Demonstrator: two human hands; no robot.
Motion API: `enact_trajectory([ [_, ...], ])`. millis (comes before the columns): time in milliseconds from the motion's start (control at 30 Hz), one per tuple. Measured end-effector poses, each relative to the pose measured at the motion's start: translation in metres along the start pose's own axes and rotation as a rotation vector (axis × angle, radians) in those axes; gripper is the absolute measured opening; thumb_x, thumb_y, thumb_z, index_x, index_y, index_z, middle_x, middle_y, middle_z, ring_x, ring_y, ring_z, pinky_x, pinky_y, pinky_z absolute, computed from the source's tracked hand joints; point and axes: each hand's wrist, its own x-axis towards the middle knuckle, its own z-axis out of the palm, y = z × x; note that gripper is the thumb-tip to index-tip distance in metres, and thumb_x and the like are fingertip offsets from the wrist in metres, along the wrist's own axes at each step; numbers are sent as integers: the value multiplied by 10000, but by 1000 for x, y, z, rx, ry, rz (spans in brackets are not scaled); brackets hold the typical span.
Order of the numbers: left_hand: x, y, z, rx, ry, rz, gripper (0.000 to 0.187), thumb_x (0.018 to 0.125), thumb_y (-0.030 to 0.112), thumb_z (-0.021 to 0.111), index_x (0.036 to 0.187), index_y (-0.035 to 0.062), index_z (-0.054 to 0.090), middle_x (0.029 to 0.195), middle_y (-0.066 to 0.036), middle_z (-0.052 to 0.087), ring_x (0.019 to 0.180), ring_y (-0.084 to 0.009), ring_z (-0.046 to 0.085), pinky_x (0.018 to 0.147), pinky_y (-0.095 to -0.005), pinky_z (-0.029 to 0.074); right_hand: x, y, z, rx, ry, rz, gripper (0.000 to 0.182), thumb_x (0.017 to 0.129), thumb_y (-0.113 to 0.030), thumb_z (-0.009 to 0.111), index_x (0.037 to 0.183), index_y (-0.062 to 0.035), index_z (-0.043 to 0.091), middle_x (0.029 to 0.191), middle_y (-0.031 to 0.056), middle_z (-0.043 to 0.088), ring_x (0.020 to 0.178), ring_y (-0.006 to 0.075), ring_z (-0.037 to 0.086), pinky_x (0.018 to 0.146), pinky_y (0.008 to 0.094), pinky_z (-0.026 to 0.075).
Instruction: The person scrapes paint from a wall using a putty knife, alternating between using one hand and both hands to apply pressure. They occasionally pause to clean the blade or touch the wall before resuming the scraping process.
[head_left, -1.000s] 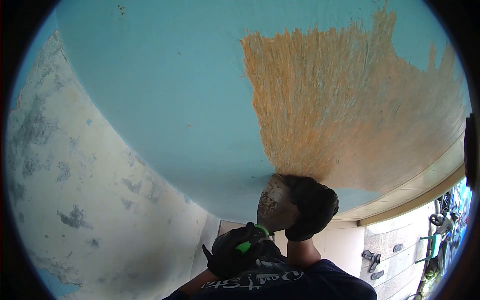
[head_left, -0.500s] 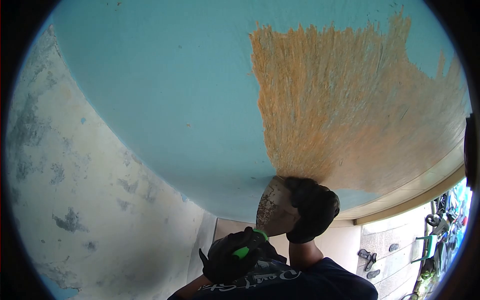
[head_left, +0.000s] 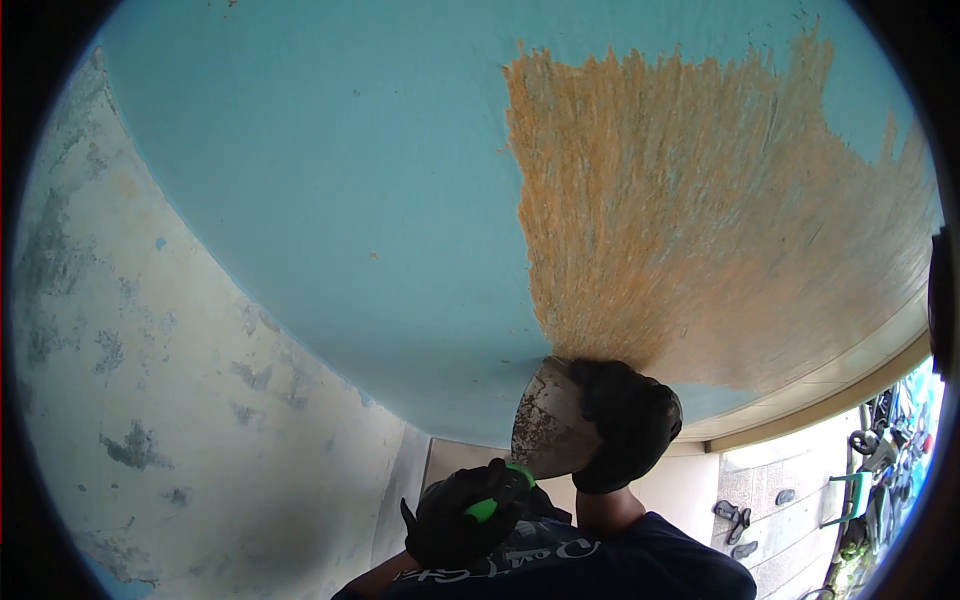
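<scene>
A wide scraper with a worn, paint-flecked metal blade (head_left: pixel 553 425) meets the blue painted surface (head_left: pixel 330 180) at the lower edge of a stripped orange-brown patch (head_left: pixel 640 200). My left hand (head_left: pixel 465 512), in a black glove, is closed around its green handle (head_left: pixel 481 510). Also gloved in black, my right hand (head_left: pixel 630 425) grips the blade's right side, fingers up by the edge that touches the surface. Its fingertips are dark and hard to make out.
A whitish wall with grey blotches (head_left: pixel 200 400) borders the blue surface on the left. A beige ledge (head_left: pixel 820 400) curves along the lower right. Below lie dark sandals (head_left: pixel 735 520) on a tiled floor, with a green stool (head_left: pixel 850 498) and clutter beyond.
The scraper and both hands have shifted very slightly downward in the view. The grip of each hand looks the same, and the stripped patch shows no clear difference.
</scene>
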Motion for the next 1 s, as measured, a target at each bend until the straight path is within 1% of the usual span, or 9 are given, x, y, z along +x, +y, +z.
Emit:
enact_trajectory([
  [100,0,-1,13,-84,114,2,558,685,54,831,1167,-1,556,944,-183,692,867,-295,722,756,-378,577,-1,-2,-1,28,19,12,402,1034,-191,368,651,-71,392,573,63,389,541,212,407,584,423,455],
  [367,4,-1,11,-95,98,12,528,713,47,818,1164,8,544,952,-188,690,843,-278,724,722,-379,582,5,-6,2,42,-8,59,403,1029,-217,386,650,-80,392,575,56,387,550,210,420,639,428,481],
  [533,-5,-4,12,-180,103,-39,507,714,51,810,1149,13,552,932,-193,685,813,-288,721,697,-379,577,-4,-7,0,-101,37,63,353,996,-184,427,663,-80,373,596,52,396,552,182,411,596,393,456],
  [567,2,1,6,-86,87,40,502,713,57,809,1144,12,555,932,-197,685,809,-292,722,699,-378,577,-3,-4,1,-129,50,52,343,988,-176,438,667,-80,368,601,51,399,553,176,408,585,384,450],
  [600,7,3,1,12,70,119,497,712,63,808,1139,12,559,931,-202,684,805,-296,722,700,-378,577,0,-2,3,-122,51,44,343,988,-176,438,667,-80,368,601,51,399,553,176,408,585,384,450],
  [700,6,4,4,1,100,49,495,716,76,809,1140,4,564,941,-196,688,821,-292,722,710,-382,578,-1,-4,4,70,72,46,328,989,-158,430,682,-66,360,610,60,406,561,171,421,577,381,460],
  [767,1,3,6,-32,78,0,502,712,87,816,1140,3,567,951,-185,691,822,-286,722,709,-381,577,-5,-9,-2,-240,48,110,336,992,-165,423,681,-58,353,607,58,398,565,166,426,582,374,467],
  [933,5,-5,2,-14,14,46,519,700,106,833,1138,6,573,957,-159,699,819,-274,723,707,-379,576,-3,-1,-2,-160,31,61,318,969,-167,468,686,-51,379,612,52,414,555,138,413,571,326,443],
  [1000,6,-6,7,-84,111,40,545,693,114,844,1150,2,569,944,-154,702,815,-271,725,707,-374,576,-6,1,-1,-193,66,44,309,958,-166,488,687,-54,390,612,51,419,552,130,408,568,312,427],
])
